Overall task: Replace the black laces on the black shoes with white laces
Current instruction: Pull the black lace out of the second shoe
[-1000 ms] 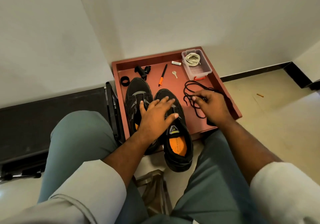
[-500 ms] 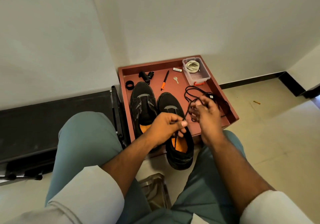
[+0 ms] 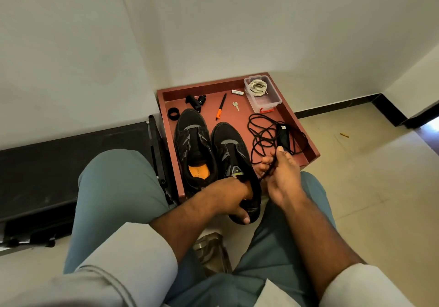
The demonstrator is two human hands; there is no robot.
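Two black shoes lie side by side in a red-brown tray (image 3: 306, 138), both without laces. My left hand (image 3: 228, 197) grips the heel opening of the right shoe (image 3: 231, 145), fingers inside, thumb under the heel. The left shoe (image 3: 192, 140) shows its orange insole. My right hand (image 3: 280, 173) pinches a strand of the loose black laces (image 3: 263, 133), which lie in a tangle on the tray to the right of the shoes. White laces (image 3: 257, 87) are coiled in a clear plastic box (image 3: 266, 102) at the tray's far right corner.
On the tray's far side lie a black ring (image 3: 174, 113), a black clip (image 3: 196, 101), an orange-tipped pen (image 3: 221, 106), a key (image 3: 236, 105), a small white tube (image 3: 238, 92) and a black tag (image 3: 283, 135). A black bench (image 3: 71, 164) is at left, white walls behind.
My left hand dropped from the shoe's tongue to grip its heel opening. My right hand moved right and nearer, still pinching the black lace. The camera tilted so the tray sits farther away.
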